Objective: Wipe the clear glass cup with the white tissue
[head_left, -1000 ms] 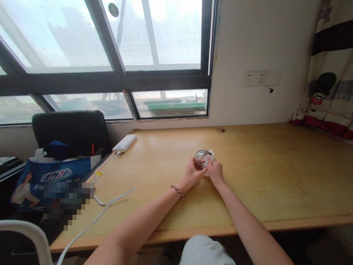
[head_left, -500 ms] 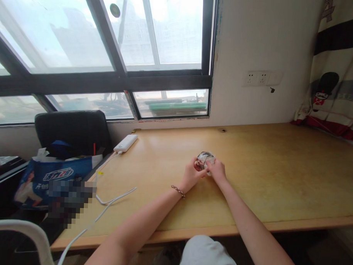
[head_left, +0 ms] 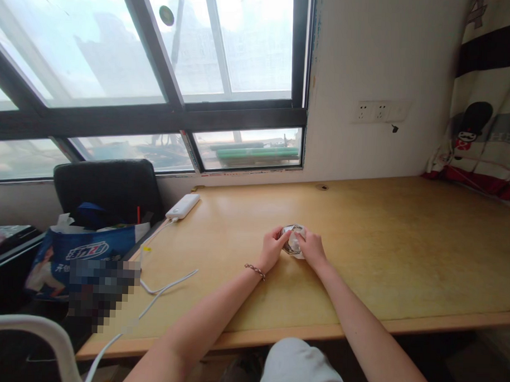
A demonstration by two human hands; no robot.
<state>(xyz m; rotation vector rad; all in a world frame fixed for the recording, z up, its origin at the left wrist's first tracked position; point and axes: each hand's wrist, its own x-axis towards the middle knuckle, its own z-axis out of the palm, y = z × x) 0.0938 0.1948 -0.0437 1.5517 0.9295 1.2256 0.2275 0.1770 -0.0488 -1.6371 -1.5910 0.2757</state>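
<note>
Both of my hands are closed on a small, shiny, roundish object (head_left: pixel 293 243), silvery and clear with a dark rim, perhaps in plastic wrap; its exact kind cannot be made out. My left hand (head_left: pixel 273 249) grips its left side, thumb on top. On the right, my right hand (head_left: pixel 314 250) holds the edge with thumb and fingers, the thumb pressing near the middle. The object is just over the wooden table (head_left: pixel 387 246), and whether it touches the surface is unclear. A braided bracelet (head_left: pixel 255 271) circles my left wrist.
A white power bank (head_left: pixel 182 206) with a white cable (head_left: pixel 161 291) lies along the table's left side. Left of the table are a black chair (head_left: pixel 108 186) and a blue bag (head_left: pixel 85 252). Behind stand the window (head_left: pixel 241 112) and wall sockets (head_left: pixel 372 111); a curtain (head_left: pixel 487 126) hangs at right.
My hands have shifted slightly and the object has turned between them, showing more of its silvery face. My left thumb now lies higher on it.
</note>
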